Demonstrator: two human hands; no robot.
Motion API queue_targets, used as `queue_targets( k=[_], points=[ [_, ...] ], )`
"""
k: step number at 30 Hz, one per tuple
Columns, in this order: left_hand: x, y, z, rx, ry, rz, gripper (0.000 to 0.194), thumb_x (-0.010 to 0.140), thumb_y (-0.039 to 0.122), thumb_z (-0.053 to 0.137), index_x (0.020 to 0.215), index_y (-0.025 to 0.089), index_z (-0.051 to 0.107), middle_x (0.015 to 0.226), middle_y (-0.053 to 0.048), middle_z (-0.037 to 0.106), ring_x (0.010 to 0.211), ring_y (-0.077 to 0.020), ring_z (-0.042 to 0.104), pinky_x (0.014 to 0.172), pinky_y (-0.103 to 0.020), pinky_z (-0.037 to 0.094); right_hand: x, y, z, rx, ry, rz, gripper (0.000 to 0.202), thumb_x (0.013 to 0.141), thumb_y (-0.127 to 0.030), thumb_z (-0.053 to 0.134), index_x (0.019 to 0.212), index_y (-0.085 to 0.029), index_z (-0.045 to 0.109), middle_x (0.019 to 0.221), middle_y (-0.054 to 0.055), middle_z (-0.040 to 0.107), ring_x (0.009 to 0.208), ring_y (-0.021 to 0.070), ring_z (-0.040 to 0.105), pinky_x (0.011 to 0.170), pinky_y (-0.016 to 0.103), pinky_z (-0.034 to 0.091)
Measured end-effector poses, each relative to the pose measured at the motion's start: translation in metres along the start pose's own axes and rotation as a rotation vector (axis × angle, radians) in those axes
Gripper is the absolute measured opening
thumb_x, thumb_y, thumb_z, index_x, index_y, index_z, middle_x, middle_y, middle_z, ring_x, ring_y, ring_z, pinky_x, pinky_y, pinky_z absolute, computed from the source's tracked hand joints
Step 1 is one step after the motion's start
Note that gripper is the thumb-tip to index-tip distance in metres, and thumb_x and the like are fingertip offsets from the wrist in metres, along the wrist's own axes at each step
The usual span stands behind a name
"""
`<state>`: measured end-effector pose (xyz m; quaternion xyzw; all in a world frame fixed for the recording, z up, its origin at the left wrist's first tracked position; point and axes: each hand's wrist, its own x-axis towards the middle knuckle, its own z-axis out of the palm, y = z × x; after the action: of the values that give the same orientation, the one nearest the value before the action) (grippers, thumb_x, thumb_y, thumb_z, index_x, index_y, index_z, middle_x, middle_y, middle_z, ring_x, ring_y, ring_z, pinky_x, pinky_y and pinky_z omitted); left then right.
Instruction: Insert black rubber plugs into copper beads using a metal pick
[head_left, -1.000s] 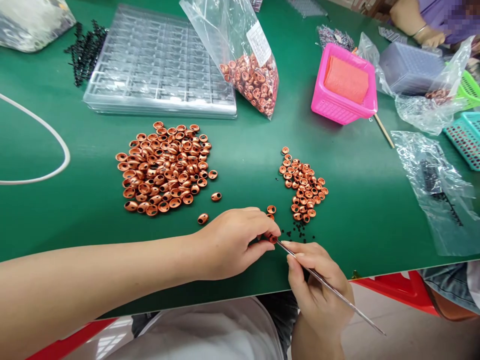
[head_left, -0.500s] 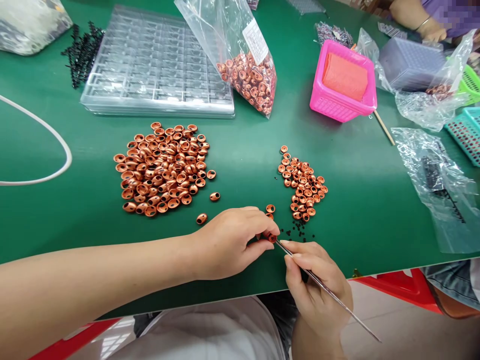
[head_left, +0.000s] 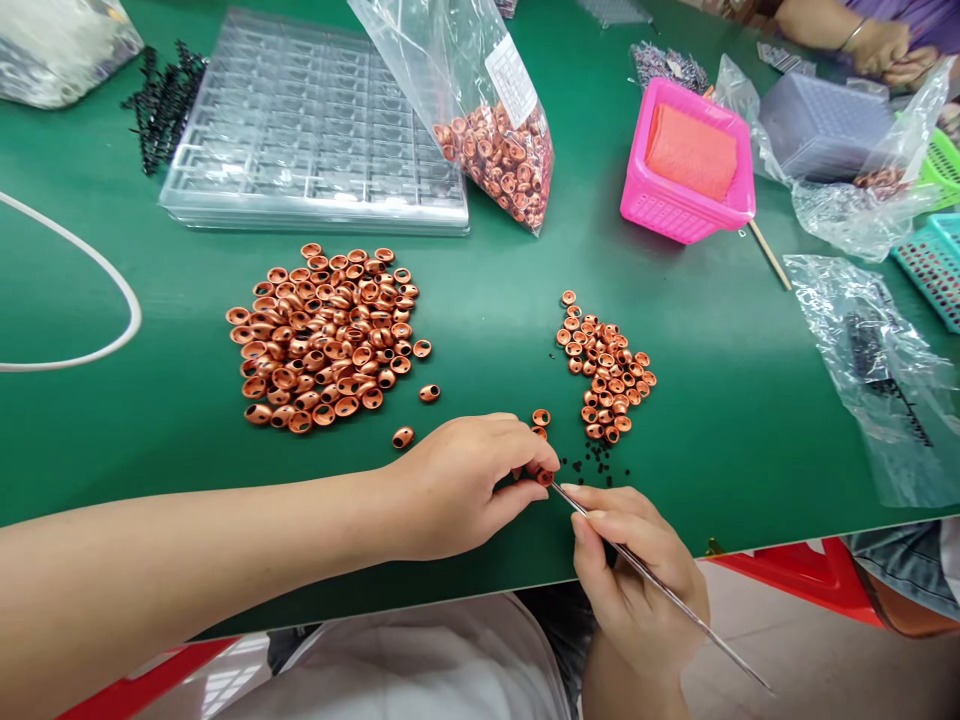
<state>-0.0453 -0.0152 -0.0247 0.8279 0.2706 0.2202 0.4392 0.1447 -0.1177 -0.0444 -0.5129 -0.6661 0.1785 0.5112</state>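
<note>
Between the thumb and fingers of my left hand [head_left: 469, 480] is a small copper-coloured cup [head_left: 545, 478] with a hole in it. My right hand [head_left: 637, 570] grips a thin metal rod [head_left: 675, 600] like a pen, and its tip meets the cup. Two more copper cups [head_left: 541, 417] lie just beyond my left fingertips. Tiny black pieces [head_left: 598, 455] are scattered on the green table [head_left: 487, 330] above my right hand. A small pile of cups [head_left: 607, 370] sits behind them, and a larger pile [head_left: 322, 340] lies to the left.
At the back are stacked clear plastic trays [head_left: 315, 130], a bag of copper cups [head_left: 502, 150], black parts [head_left: 169, 105] and a pink basket [head_left: 686, 205]. Plastic bags [head_left: 870, 380] lie on the right. A white cable [head_left: 112, 270] curves at left. Another person's hands [head_left: 892, 52] rest at the far right.
My right hand and the metal rod have shifted very slightly right. At the far right, the other person's two hands have come together into view. My left hand stays put.
</note>
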Motion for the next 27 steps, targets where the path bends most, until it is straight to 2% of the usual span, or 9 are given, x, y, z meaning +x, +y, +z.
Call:
queue_targets(
  k=[8,13,17,20,27],
  points=[
    [0.000,-0.001,0.000,0.016,-0.004,0.016,0.011,0.092,0.011,0.062,0.101,0.015,0.066,0.089,-0.002,0.070,0.082,-0.0159,0.061,0.074,-0.026,0.046,0.000,0.000,0.000,-0.026,-0.021,0.008,0.037,0.080,0.002,0.067,0.107,-0.023,0.063,0.103,0.004,0.077,0.088,0.0183,0.075,0.074,0.034,0.061],
    [-0.002,-0.006,0.005,0.072,0.030,0.089,0.009,0.096,0.012,0.056,0.101,0.013,0.064,0.089,-0.005,0.070,0.080,-0.0167,0.059,0.072,-0.027,0.047,0.000,0.000,0.000,-0.060,-0.029,0.022,0.033,0.083,-0.003,0.067,0.105,-0.026,0.063,0.101,0.003,0.078,0.087,0.0183,0.076,0.073,0.033,0.062],
    [-0.002,-0.006,0.007,0.114,0.071,0.172,0.012,0.099,0.012,0.050,0.097,0.012,0.062,0.085,-0.006,0.068,0.075,-0.0165,0.056,0.069,-0.027,0.047,-0.001,-0.001,0.000,-0.023,-0.008,0.031,0.035,0.082,0.000,0.066,0.106,-0.025,0.064,0.101,0.003,0.078,0.088,0.0185,0.076,0.072,0.033,0.062],
    [-0.004,-0.001,0.007,0.134,0.048,0.184,0.016,0.100,0.011,0.045,0.096,0.010,0.061,0.084,-0.007,0.066,0.074,-0.0166,0.055,0.068,-0.027,0.047,-0.002,-0.001,-0.002,0.031,-0.008,0.007,0.039,0.080,0.005,0.064,0.108,-0.023,0.064,0.102,0.004,0.078,0.089,0.0188,0.076,0.073,0.033,0.063],
    [-0.007,0.001,0.012,0.195,0.044,0.203,0.019,0.099,0.009,0.042,0.094,0.011,0.060,0.081,-0.007,0.064,0.072,-0.0170,0.053,0.065,-0.028,0.046,-0.005,0.005,-0.011,-0.058,-0.153,-0.118,0.046,0.079,0.007,0.065,0.116,-0.020,0.063,0.110,0.008,0.076,0.097,0.0190,0.075,0.080,0.034,0.063]
  ],
)
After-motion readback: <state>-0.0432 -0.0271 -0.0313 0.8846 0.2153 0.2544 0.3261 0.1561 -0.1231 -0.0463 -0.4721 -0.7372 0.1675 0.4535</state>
